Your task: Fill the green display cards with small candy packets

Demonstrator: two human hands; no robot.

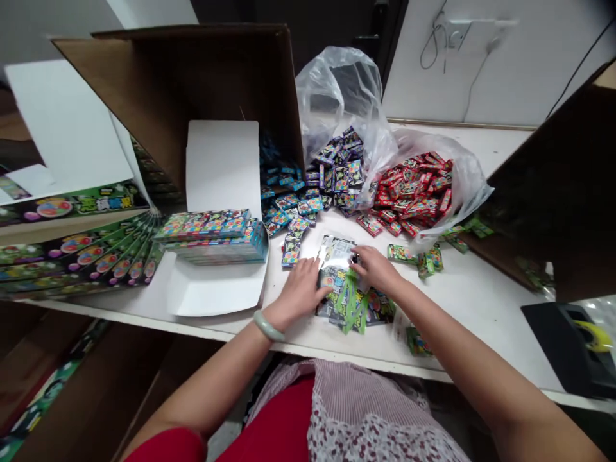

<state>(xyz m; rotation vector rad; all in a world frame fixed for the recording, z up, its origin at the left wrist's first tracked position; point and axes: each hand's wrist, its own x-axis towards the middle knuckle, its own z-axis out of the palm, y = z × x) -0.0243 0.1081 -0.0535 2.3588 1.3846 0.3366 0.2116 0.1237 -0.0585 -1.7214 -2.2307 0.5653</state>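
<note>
Floral apron (pixel 366 417) nearest, then the white worktop (pixel 481 321). Left grip (pixel 298 292) lies open, palm down on a loose heap of shiny green-and-black packets (pixel 349 301); right grip (pixel 378 269) curls over the heap's silvery top, and whether it pinches anything is impossible to tell.

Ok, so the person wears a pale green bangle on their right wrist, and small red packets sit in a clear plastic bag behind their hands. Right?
No: the head view shows the pale green bangle on the left wrist. The red packets sit in a clear plastic bag behind the left hand and right hand.
</note>
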